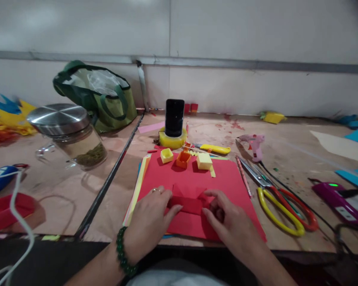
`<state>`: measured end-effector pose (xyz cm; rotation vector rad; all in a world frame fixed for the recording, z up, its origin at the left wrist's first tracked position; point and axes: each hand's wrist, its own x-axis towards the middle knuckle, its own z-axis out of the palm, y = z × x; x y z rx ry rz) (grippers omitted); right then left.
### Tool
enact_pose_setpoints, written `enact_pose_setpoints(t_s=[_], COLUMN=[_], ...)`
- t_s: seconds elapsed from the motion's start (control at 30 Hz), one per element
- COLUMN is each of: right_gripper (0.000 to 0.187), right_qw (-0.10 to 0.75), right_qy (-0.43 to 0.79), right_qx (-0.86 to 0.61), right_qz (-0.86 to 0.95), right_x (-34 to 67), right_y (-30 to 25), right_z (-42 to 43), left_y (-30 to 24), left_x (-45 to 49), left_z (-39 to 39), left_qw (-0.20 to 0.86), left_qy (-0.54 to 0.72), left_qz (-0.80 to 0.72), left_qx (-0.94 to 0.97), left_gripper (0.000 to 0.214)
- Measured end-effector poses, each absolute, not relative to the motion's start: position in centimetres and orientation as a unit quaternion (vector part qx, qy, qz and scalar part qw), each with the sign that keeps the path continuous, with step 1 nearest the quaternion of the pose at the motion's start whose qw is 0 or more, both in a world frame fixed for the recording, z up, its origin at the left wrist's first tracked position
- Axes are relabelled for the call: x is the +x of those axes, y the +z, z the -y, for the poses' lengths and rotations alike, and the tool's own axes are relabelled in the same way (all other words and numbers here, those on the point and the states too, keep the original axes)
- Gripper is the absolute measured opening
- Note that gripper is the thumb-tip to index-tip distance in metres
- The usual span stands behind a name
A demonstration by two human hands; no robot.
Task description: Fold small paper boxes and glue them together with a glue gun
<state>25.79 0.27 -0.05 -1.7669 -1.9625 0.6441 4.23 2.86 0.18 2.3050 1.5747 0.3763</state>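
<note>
A small folded piece of red paper (186, 205) with raised flaps lies on a stack of coloured sheets whose top is red (164, 178). My left hand (152, 216), with a ring and a green bead bracelet, holds its left end between thumb and fingers. At the right end, my right hand (231, 216) pinches a flap with thumb and forefinger. The red-on-red edges are hard to make out. Just beyond my hands sit a yellow paper box (166, 155), an orange paper box (183, 159) and a pale yellow paper box (204, 161).
Behind the paper, a phone (174, 118) stands on a yellow tape roll (173, 140) near a yellow cutter (215, 149). To the right lie scissors (282, 204), a pink glue gun (253, 146) and a purple device (341, 202). Leftward are a glass jar (86, 149) and a green bag (113, 109).
</note>
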Motion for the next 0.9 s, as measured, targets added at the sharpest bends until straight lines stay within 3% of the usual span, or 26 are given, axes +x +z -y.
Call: enact_pose_setpoints(t_s=[0.1, 0.27, 0.43, 0.77, 0.9], right_gripper=[0.039, 0.025, 0.027, 0.034, 0.033], right_qw=[0.206, 0.215, 0.209, 0.219, 0.226], right_qy=[0.224, 0.108, -0.013, -0.019, 0.031], right_qx=[-0.636, -0.597, -0.393, -0.384, -0.423], right_qz=[0.71, 0.765, 0.895, 0.897, 0.877], right_x=[25.8, 25.5, 25.0, 27.3, 27.9], right_y=[-0.4, -0.7, -0.6, -0.4, -0.2], right_z=[-0.4, -0.1, -0.1, 0.6, 1.1], left_y=[0.1, 0.0, 0.2, 0.2, 0.9], left_x=[4.5, 4.4, 4.4, 3.0, 2.6], left_z=[-2.9, -2.6, -1.5, -0.6, -0.8], left_qw=[0.158, 0.078, 0.107, 0.118, 0.146], left_qy=[0.119, 0.153, 0.105, 0.105, 0.116], left_qz=[-0.562, -0.567, -0.399, -0.415, -0.425], left_qx=[0.803, 0.806, 0.905, 0.896, 0.886], left_gripper=[0.026, 0.014, 0.035, 0.043, 0.039])
